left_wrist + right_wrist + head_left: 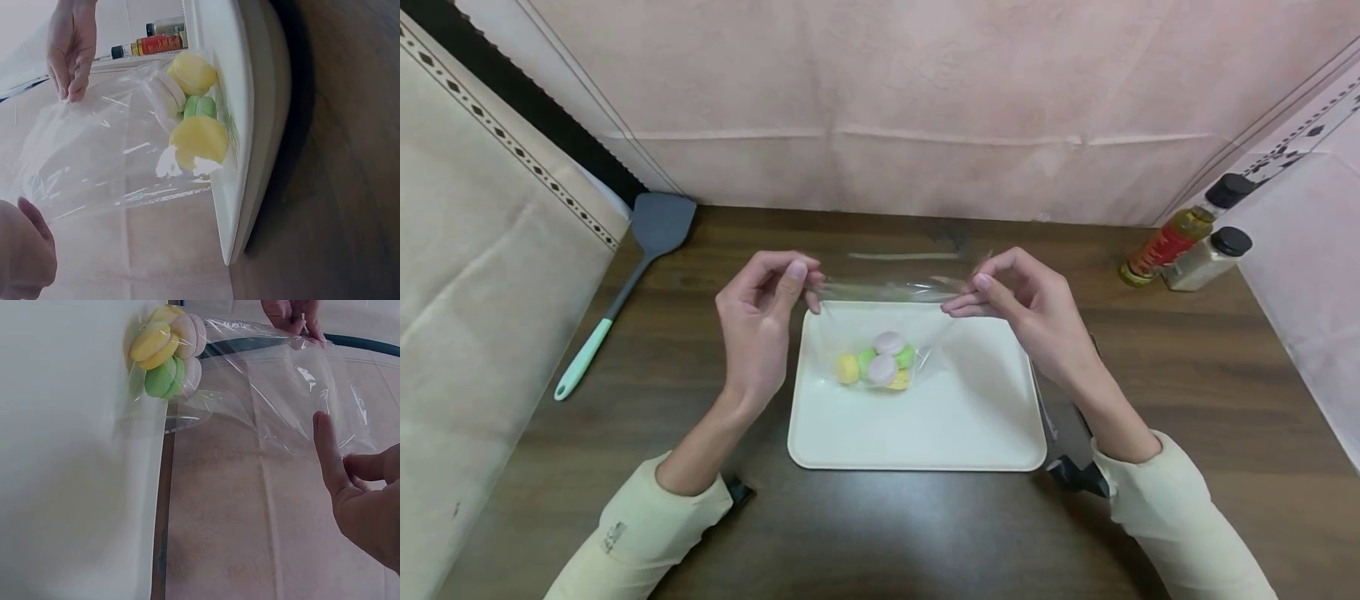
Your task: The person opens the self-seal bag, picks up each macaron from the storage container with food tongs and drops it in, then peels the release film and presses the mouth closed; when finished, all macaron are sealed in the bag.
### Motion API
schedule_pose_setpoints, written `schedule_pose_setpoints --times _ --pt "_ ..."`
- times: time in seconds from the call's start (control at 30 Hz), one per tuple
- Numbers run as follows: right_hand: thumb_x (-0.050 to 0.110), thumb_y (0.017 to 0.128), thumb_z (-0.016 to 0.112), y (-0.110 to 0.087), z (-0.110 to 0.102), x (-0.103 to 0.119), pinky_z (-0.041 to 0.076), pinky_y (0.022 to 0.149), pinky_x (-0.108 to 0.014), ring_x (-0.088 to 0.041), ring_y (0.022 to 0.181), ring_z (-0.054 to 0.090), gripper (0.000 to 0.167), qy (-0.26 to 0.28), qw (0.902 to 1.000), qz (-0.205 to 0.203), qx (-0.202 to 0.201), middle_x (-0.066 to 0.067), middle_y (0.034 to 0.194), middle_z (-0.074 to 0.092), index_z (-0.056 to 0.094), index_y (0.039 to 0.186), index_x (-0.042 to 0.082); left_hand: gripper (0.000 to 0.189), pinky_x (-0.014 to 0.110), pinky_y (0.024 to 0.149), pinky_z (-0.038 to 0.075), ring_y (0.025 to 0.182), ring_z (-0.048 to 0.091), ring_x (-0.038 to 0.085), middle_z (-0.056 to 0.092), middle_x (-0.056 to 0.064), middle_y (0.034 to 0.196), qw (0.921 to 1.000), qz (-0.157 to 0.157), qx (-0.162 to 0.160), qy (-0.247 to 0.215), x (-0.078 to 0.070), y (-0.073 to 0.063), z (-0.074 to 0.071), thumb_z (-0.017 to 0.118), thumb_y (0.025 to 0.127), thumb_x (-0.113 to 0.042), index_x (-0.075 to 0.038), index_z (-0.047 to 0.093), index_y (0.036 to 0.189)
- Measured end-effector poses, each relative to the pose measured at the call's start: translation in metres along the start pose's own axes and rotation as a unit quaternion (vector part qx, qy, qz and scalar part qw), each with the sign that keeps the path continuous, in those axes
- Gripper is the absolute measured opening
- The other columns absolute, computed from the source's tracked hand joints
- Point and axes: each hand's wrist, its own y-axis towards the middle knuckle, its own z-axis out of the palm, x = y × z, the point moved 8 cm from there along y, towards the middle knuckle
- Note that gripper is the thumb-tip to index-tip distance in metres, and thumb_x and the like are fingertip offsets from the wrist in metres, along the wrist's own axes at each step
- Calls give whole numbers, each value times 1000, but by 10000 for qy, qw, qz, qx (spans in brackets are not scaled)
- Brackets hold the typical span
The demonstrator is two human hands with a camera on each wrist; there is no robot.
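A clear plastic bag stands with its bottom on the white tray, its top stretched between the two hands. Inside at the bottom lie several macarons: pale purple, green and yellow. My left hand pinches the bag's upper left corner between thumb and fingers. The upper right corner is pinched by my right hand, with one finger extended along the film in the right wrist view. Both hands are raised over the tray's far edge.
A spatula with a mint handle lies at the left of the wooden table. At the back right stand an oil bottle with a red label and a seasoning jar with a black lid. Cloth walls enclose the back and sides.
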Motion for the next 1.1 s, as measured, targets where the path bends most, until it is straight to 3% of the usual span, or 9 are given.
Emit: schedule_pose_setpoints --times 0.13,0.33,0.57,0.73,0.9,1.1 --pt "-4 110 60 -4 -4 2 64 95 -33 -20 92 84 8 47 9999 -126 -49 -11 100 81 59 116 -9 16 29 74 63 81 71 20 76 2 93 9997 -140 179 -28 3 1 3 64 107 6 21 67 110" --pt "-4 110 59 -4 -8 2 64 93 -35 -19 94 84 11 76 9998 -175 -98 -10 103 78 59 118 -12 16 29 84 64 78 72 16 77 4 96 9977 -388 437 355 7 2 5 70 103 6 14 72 118" --pt "-4 107 67 -4 -11 4 63 95 -28 -20 89 84 8 -342 9993 -114 38 -10 95 84 69 114 -7 19 25 78 61 75 68 16 76 1 99 9935 -636 582 749 8 3 3 77 98 7 6 78 118" --pt "-6 105 69 -6 -13 6 66 82 -31 -19 77 83 8 -650 9977 -214 17 -6 91 83 73 111 -9 10 26 75 56 71 64 18 78 5 100 9927 -579 673 818 6 3 3 78 98 7 5 79 107" --pt "-9 102 71 -8 -17 7 64 66 -26 -18 65 78 9 -875 9952 -377 -215 -1 88 81 77 109 -7 7 25 69 51 66 61 18 76 1 91 9916 -466 846 862 5 4 1 77 98 8 7 79 105" --pt "-12 99 73 -8 -21 8 56 52 -23 -17 58 71 12 -602 9951 -576 -533 -9 85 79 80 107 -6 7 24 59 49 64 58 17 75 1 92 9894 -244 1022 1005 3 7 0 77 97 10 8 78 104"
